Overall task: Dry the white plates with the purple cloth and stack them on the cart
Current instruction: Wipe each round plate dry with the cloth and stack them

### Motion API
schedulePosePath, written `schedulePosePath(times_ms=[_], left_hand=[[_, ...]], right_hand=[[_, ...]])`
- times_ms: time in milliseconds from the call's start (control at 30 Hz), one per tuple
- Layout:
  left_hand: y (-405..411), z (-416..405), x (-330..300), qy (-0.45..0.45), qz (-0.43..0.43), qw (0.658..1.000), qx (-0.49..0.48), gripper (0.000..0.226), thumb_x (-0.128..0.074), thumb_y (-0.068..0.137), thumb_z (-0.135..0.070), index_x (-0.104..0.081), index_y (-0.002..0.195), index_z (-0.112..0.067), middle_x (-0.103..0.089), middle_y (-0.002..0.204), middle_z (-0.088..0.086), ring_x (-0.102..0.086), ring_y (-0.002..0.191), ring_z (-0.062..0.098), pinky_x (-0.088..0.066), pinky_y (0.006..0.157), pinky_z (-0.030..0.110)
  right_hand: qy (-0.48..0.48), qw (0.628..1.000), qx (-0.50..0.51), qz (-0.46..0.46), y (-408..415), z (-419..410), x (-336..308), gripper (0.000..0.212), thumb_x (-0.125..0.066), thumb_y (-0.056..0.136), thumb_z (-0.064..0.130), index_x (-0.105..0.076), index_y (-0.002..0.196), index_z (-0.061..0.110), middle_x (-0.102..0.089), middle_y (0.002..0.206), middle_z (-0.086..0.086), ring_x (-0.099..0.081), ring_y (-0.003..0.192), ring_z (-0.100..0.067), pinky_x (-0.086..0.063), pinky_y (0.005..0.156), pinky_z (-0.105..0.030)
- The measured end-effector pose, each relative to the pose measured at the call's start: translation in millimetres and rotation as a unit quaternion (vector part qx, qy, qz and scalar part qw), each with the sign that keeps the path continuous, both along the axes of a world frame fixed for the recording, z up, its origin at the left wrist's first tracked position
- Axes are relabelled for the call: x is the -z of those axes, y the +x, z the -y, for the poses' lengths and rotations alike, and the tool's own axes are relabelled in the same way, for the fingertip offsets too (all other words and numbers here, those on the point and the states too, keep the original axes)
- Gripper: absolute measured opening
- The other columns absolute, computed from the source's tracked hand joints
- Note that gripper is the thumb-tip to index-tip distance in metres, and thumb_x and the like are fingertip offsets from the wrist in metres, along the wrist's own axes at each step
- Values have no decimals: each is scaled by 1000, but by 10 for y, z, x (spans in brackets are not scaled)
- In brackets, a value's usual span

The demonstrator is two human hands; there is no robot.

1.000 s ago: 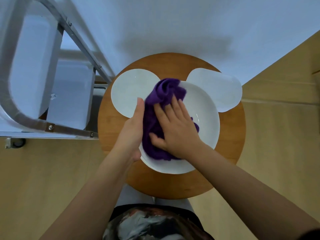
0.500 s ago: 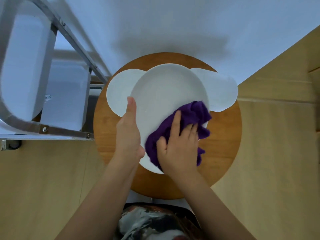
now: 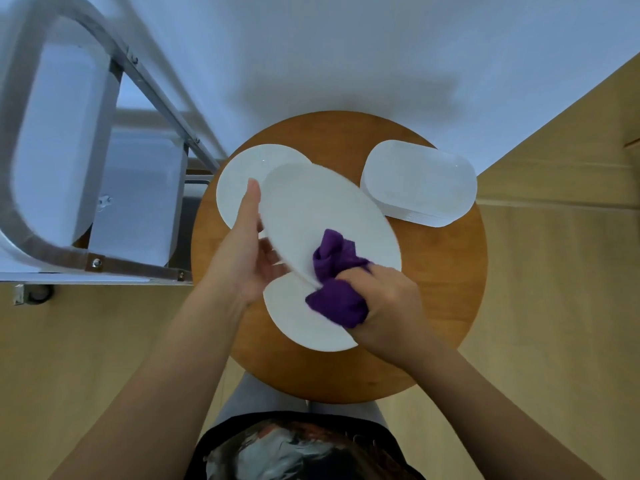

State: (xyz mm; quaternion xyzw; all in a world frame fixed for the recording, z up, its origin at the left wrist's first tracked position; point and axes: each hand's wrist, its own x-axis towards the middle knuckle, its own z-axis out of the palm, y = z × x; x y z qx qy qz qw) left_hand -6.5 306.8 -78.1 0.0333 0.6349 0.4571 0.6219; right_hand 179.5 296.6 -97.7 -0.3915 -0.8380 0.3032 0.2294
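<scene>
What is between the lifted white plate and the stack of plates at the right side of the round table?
In the head view, only bare wood of the round table lies between the lifted plate and the stack of plates.

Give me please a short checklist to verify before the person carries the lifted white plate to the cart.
1. Left hand grips the tilted round white plate at its edge: ok.
2. Right hand holds the bunched purple cloth against the plate: ok.
3. Plate fully dry: cannot tell.
4. Lifted plate is off the white plate below on the round wooden table: ok.
5. Free space on the grey metal cart: cannot tell.
</scene>
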Motion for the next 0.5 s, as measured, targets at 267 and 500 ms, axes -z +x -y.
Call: schedulePosePath(times_ms=[267, 500], left_hand=[[-47, 53, 111, -77, -89, 993, -1, 62, -29, 90, -66, -56, 123, -21, -63, 123, 4, -55, 120, 25, -43, 102, 48], [72, 143, 177, -83, -125, 987, -52, 36, -43, 95, -52, -64, 85, -25, -71, 86, 1, -66, 90, 24, -54, 84, 44]], right_hand=[[-491, 751, 190, -398, 228, -204, -348, 60, -83, 35, 2, -60, 87, 18, -68, 70, 7, -68, 68, -12, -55, 55, -24], [-527, 710, 289, -367, 323, -167, -162, 41, -83, 55, 17, -63, 91, 19, -70, 77, 2, -66, 75, -20, -56, 56, -29]])
